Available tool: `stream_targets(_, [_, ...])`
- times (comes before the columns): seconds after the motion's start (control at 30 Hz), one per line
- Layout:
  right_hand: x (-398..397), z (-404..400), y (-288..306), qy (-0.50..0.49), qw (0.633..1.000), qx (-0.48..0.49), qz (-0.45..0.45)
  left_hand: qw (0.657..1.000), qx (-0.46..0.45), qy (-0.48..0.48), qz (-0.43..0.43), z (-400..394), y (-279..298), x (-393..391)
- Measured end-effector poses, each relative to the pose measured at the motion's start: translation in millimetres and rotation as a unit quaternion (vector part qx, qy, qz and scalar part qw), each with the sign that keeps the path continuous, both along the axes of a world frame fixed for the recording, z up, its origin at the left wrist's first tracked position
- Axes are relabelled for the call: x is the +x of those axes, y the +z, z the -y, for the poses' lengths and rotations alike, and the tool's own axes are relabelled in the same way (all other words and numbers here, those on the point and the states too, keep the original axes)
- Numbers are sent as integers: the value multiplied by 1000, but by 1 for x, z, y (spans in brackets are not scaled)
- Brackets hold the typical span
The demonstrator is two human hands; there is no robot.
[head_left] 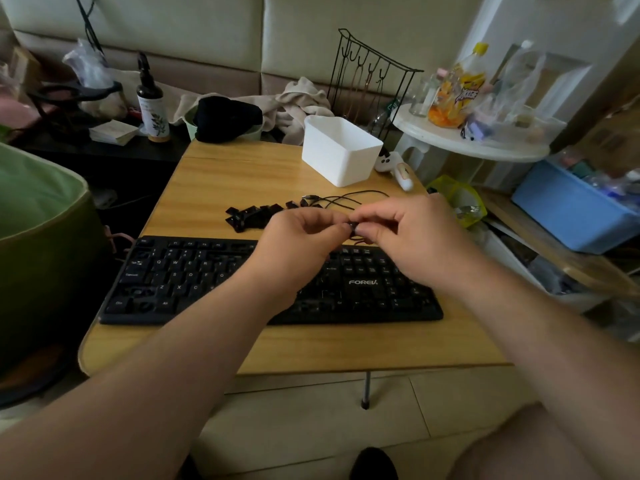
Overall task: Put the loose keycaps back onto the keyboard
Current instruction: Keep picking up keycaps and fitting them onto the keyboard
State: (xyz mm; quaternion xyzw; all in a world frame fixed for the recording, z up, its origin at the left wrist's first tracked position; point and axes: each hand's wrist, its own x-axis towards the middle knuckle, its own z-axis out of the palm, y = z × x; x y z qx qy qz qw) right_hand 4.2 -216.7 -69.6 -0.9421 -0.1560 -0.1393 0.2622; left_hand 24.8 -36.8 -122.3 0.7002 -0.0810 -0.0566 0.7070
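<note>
- The left hand [301,233] and the right hand [398,226] are meeting above the far edge of the keyboard [194,282], and a single small black keycap [354,226] is being pinched between their fingers [341,229].
- Both hands are curling closed around it, fingertips pressing in from either side; how firmly each one is gripping is hard to tell.
- Judging by this, the step in hand is turning the cap to find its right way up before seating it.
- The next move is likely calling for carrying it down to a bare socket, lining up the stem and pressing straight down until it seats.
- The remaining loose keycaps [252,214] are lying in a scattered heap on the bench [242,168], just behind the keyboard, several upside down and showing hollow undersides.
- The keyboard is matte black plastic with pale lettering, and gaps are showing among its rows.
- A thin black cable [349,197] is looping across the smooth, wood-grained top, near a white plastic tub [341,150] with plain, straight walls.
</note>
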Motion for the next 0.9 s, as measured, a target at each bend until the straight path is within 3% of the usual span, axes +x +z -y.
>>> stream_targets(0.23, [-2,30,21,55,967,-241,59,989,-83,-74,-97,32,1,3])
stream_targets(0.37, [-2,42,27,41,959,-278,25,986,-79,-110,-97,40,-4,3])
stream_targets(0.43, [-3,55,20,-3,974,-224,-36,993,2,-112,-41,39,-6,2])
stream_targets(0.5, [-4,71,4,-47,981,-142,-124,975,176,-113,77,35,-11,-2])
stream_targets(0.6, [-10,88,-29,-75,969,-67,-225,876,392,-106,260,30,-27,-7])
stream_targets(0.67, [-13,93,-45,-79,965,-41,-245,840,437,-107,302,28,-38,-12])
stream_targets(0.9, [-12,94,-54,-85,971,-39,-221,803,489,-84,331,30,-55,-43])
